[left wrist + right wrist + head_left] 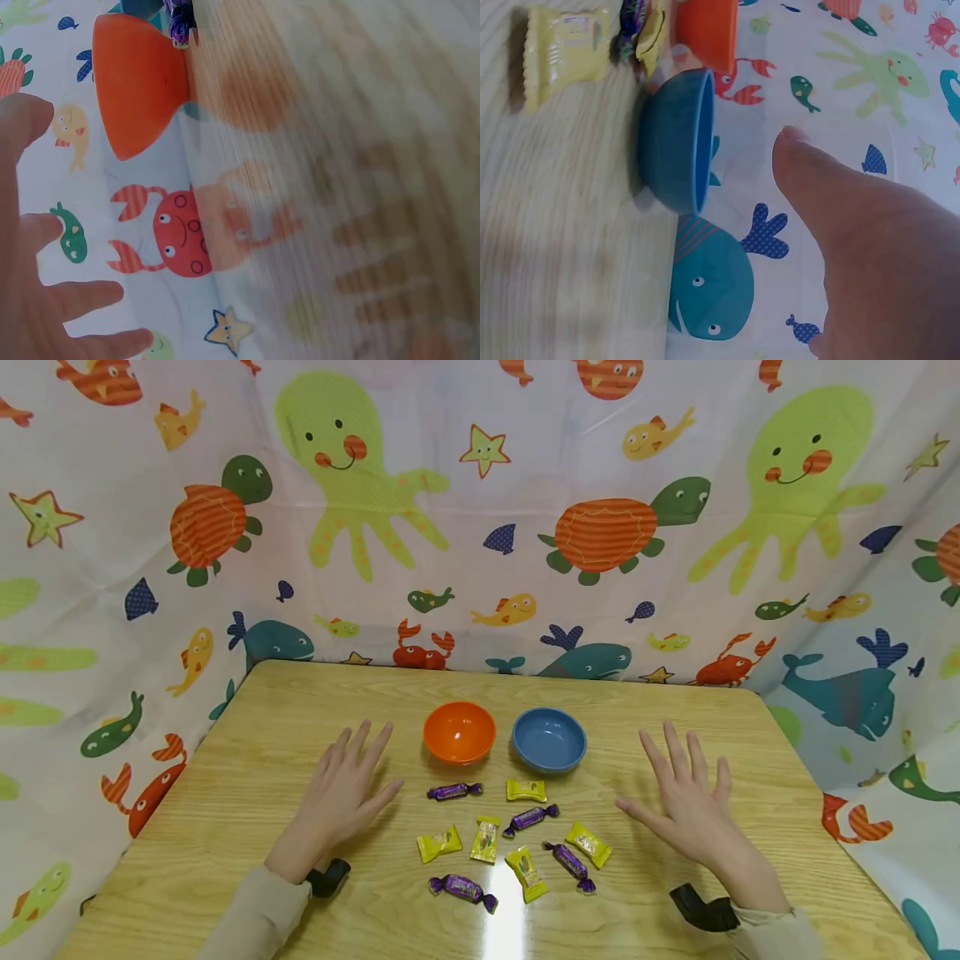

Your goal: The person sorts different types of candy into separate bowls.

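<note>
My left hand is held over the table's left side, fingers spread and straight, with nothing in it. The right hand has the same spread pose on the other side. Between them stand an orange bowl, nearer the left hand, and a blue bowl, nearer the right. Both bowls show bare insides. In front of them lie several purple-wrapped candies and several yellow-wrapped candies, mixed in a loose scatter. In the right wrist view my thumb points toward the blue bowl's side.
The wooden table has rounded back corners. A white curtain printed with sea animals hangs behind it and along both sides. Black straps with small cameras sit on the wrists. Light glares off the table near the front middle.
</note>
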Demonstrator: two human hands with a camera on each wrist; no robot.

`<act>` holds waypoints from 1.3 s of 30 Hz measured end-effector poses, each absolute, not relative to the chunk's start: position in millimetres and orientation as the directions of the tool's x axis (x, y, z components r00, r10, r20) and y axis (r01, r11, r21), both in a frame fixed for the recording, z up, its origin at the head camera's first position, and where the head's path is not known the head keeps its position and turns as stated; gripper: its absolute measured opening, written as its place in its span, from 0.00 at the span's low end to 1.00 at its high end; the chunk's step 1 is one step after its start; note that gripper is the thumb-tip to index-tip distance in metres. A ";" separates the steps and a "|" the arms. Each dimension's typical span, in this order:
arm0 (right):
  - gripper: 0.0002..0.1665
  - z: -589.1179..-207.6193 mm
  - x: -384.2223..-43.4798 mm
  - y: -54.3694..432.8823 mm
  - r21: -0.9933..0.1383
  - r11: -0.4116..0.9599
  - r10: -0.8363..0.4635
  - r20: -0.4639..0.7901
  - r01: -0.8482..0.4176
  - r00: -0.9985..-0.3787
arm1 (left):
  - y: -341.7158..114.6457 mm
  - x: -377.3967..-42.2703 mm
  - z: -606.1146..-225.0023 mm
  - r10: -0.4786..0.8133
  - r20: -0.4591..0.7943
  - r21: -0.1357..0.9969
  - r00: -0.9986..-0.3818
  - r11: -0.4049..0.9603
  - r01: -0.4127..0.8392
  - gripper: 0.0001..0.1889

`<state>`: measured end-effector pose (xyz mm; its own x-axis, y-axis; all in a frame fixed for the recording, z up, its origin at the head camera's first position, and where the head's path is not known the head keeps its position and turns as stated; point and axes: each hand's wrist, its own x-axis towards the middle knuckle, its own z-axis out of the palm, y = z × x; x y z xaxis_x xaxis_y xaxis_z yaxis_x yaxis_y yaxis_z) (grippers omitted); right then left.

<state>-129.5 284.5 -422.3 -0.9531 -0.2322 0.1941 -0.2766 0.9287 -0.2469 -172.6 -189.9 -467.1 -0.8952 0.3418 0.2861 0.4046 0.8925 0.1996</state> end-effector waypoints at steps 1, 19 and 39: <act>0.59 -421.1 -130.4 282.9 -0.252 0.926 -0.234 0.199 -0.281 -0.952 | -189.0 -174.5 -466.7 0.346 0.293 0.213 -0.891 0.885 0.413 0.43; 0.59 -408.4 -143.0 252.8 -0.392 0.842 -0.313 0.202 -0.370 -0.928 | -165.0 -210.3 -469.0 0.340 0.212 0.606 -0.916 0.690 0.397 0.51; 0.46 -391.6 -164.4 194.3 -0.592 0.619 -0.448 0.273 -0.516 -0.851 | -138.4 -245.4 -491.1 0.365 0.114 0.904 -0.924 0.347 0.249 0.57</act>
<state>-164.4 194.3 -391.6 -0.8514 -0.4480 0.2730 -0.5157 0.6190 -0.5924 -245.4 -138.4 -491.1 -0.9239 0.3653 0.1139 0.2488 0.3472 0.9042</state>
